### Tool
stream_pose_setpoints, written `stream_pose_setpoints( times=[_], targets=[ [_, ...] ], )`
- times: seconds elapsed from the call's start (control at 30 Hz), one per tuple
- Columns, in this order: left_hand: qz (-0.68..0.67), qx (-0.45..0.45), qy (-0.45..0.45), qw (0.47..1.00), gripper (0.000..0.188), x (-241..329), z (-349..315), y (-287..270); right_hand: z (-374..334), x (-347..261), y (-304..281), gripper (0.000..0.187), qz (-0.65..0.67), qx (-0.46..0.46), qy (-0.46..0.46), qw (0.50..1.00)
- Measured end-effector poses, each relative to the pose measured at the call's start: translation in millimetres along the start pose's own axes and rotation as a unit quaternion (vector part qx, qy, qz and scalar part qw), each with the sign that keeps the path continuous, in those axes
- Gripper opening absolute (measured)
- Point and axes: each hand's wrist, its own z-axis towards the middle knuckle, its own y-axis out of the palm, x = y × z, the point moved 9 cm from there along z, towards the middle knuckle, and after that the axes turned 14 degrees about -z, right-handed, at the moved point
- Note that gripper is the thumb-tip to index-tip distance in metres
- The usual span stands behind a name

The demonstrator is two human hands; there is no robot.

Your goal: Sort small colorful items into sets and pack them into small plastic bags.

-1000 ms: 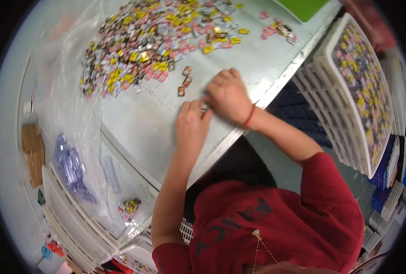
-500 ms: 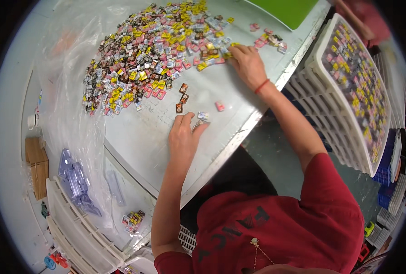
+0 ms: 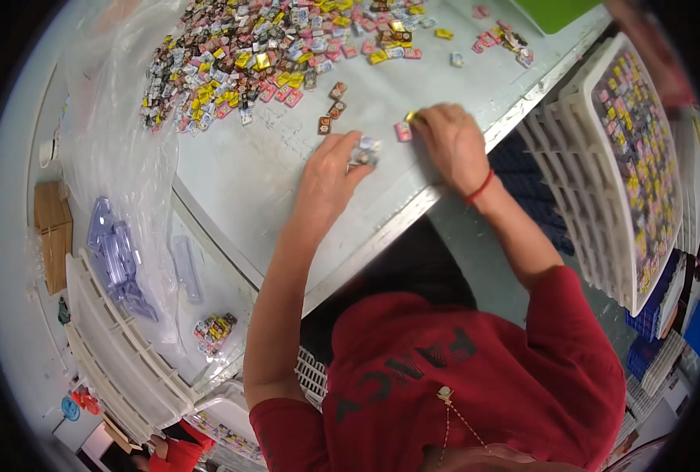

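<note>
My left hand (image 3: 328, 175) is closed, thumb and fingers around a few small white and grey block-like pieces (image 3: 367, 148), blurred by motion. My right hand (image 3: 454, 145) is also closed, its fingertips pinching a small yellow piece (image 3: 411, 116). Just beside those fingertips a pink piece (image 3: 403, 131) lies on the white tabletop (image 3: 240, 173). Beyond my left hand sit several brown square pieces (image 3: 337, 108) in a crooked row. A broad heap of small printed pieces (image 3: 248, 55) in yellow, pink, white and brown spreads over the far side.
A green board (image 3: 558, 9) and a small loose cluster (image 3: 507, 39) lie at the far right. Stacked white trays (image 3: 574, 165) filled with pieces stand off the right edge. To the left are plastic sheeting (image 3: 130, 94), clear purplish plastic parts (image 3: 118, 252) and a cardboard box (image 3: 53, 228).
My right hand has drawn back from the heap toward the table's near edge, bringing the yellow piece. My left hand keeps its pieces. The whole view has shifted.
</note>
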Motion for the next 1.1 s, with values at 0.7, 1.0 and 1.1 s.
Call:
stream_pose_setpoints(
  times=[0.7,1.0,1.1],
  targets=[
    [0.119,0.097,0.134,0.979,0.036,24.7,-14.9,12.0,76.7,84.4,49.6,0.025,-0.076,0.048,-0.060,0.994],
    [0.144,0.173,0.206,0.952,0.045,24.2,-37.6,25.7,28.4,55.0,47.6,0.023,-0.036,-0.105,-0.049,0.993],
    [0.145,0.183,0.201,0.952,0.041,25.7,-34.4,29.1,15.2,25.2,45.6,0.025,-0.054,-0.109,-0.063,0.991]
  ],
)
